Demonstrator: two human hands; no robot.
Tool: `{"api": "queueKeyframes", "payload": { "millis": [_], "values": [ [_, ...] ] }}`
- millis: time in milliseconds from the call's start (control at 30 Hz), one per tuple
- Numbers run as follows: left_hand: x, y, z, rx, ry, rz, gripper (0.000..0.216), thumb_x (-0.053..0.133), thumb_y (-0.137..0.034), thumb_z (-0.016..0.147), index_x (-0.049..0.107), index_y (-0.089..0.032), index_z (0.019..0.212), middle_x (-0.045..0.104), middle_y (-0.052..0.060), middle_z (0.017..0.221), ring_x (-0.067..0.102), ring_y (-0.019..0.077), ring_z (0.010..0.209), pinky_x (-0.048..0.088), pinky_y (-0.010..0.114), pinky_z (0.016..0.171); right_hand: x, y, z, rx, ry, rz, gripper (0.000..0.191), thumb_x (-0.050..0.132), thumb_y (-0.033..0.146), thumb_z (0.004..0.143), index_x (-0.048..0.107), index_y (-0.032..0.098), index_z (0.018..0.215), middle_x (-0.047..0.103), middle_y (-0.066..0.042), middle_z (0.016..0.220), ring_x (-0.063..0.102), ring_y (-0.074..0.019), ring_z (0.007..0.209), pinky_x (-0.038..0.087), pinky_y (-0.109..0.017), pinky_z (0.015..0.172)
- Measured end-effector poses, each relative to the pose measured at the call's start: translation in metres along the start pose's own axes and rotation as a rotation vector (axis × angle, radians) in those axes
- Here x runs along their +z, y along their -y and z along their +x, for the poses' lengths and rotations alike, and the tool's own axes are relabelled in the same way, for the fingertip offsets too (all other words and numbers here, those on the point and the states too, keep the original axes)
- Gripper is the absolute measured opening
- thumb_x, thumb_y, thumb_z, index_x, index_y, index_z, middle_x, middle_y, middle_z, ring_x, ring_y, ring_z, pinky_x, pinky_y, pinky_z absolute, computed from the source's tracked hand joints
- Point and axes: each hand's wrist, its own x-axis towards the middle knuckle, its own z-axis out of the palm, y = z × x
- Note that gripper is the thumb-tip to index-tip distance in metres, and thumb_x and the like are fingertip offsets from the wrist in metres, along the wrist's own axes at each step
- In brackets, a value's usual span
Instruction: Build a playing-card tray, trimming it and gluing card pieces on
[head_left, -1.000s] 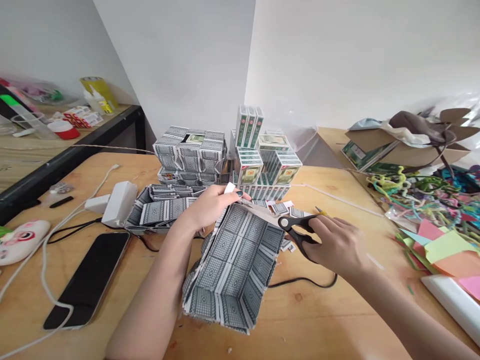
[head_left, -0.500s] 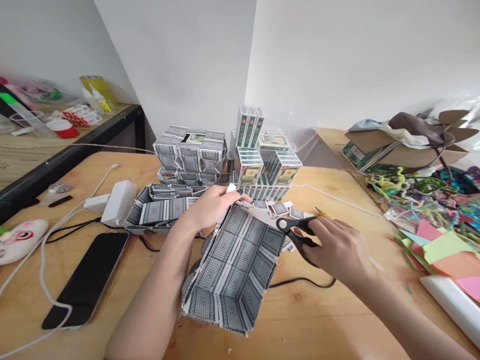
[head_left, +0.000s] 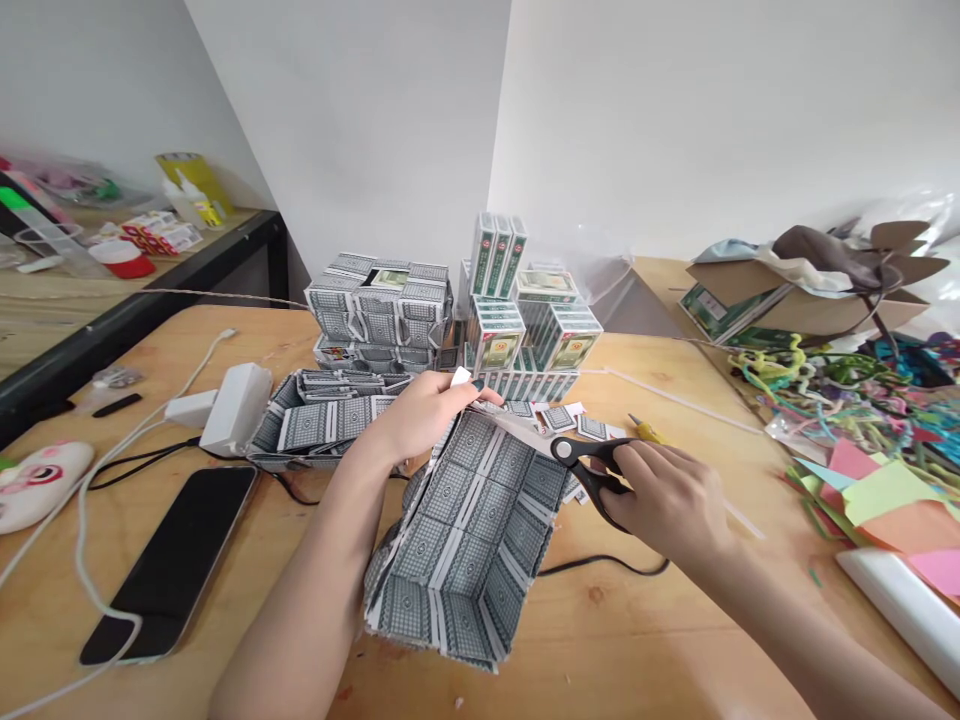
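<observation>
Pinches grey-and-white, open-topped playing-card box (head_left: 457, 520) at far edge with left hand (head_left: 421, 412), clamps right hand (head_left: 667, 495) on black-handled metal scissors (head_left: 564, 451); probably light, crushable, best held by rim.

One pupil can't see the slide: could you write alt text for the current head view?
A left hand grips the far end of an open box made of grey patterned cards, and the right hand holds black-handled scissors at that end. Behind them stand small stacked boxes; a phone lies at left on the wooden table.
</observation>
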Motion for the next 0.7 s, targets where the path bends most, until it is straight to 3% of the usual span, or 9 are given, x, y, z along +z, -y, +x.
{"api": "queueKeyframes", "payload": {
  "millis": [300,467,700],
  "values": [
    [-0.001,-0.003,-0.001,-0.013,-0.037,0.068,0.043,0.037,-0.043,0.083,0.069,-0.019,0.097,0.068,0.003,0.086,0.060,0.0211,0.081,0.043,0.031,0.074,0.003,0.004,0.000,0.012,-0.007,-0.008,0.029,0.057,0.023,0.074,0.039,0.019,0.052,0.041,0.004,0.046,0.041,-0.0085,0.046,0.024,-0.025,0.047],
    [-0.001,-0.009,-0.003,-0.005,-0.062,0.070,0.044,0.035,-0.042,0.085,0.071,-0.017,0.089,0.069,0.004,0.094,0.060,0.0207,0.088,0.041,0.031,0.084,-0.002,0.007,0.001,0.010,0.020,0.014,0.027,0.056,0.022,0.075,0.041,0.019,0.053,0.044,0.004,0.046,0.042,-0.0083,0.046,0.027,-0.024,0.049],
    [0.002,-0.015,-0.003,-0.029,-0.058,0.079,0.044,0.030,-0.033,0.085,0.070,-0.015,0.085,0.070,0.004,0.090,0.061,0.0187,0.082,0.044,0.029,0.081,-0.003,0.001,0.005,0.079,0.025,0.023,0.026,0.059,0.032,0.075,0.048,0.018,0.056,0.049,0.002,0.049,0.046,-0.0093,0.048,0.029,-0.024,0.049]
  ]
}}
